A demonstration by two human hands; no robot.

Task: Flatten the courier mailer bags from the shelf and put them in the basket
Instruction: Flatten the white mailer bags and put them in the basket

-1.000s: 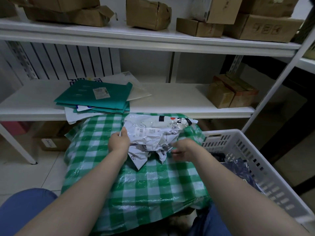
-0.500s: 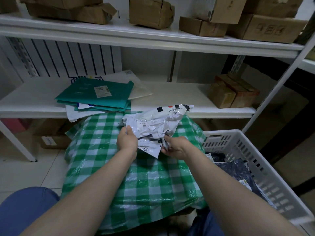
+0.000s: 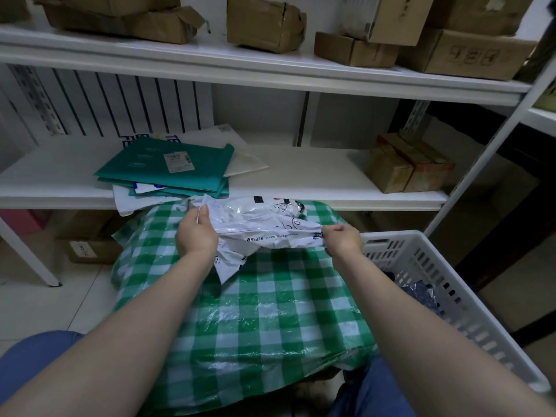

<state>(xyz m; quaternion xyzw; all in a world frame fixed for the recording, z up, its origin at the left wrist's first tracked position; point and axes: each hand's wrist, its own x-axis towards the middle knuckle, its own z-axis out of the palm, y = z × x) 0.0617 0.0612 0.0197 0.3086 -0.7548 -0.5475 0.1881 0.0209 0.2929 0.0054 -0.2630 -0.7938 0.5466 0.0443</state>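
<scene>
White crinkly plastic is what's in play right now: one white mailer bag stretched between both hands over the green checked bundle in the person's lap. Left hand is pinching its edge at about 9 o'clock of the bag, right hand is gripping the opposite end at 3 o'clock, so it's pulled out wide but far from smooth, with a loose flap hanging below the left hand.

Progress-wise I'd say somewhere in the middle. The white basket at 3 o'clock of the bundle already has something dark and shiny in it, probably a finished bag or a few, can't really count them. Over on the middle shelf at 11 o'clock there's a pile of teal mailers with some pale ones tucked under and behind, none of it touched yet by the look of it. So: this one needs flattening and dropping in, then the whole stack.
</scene>
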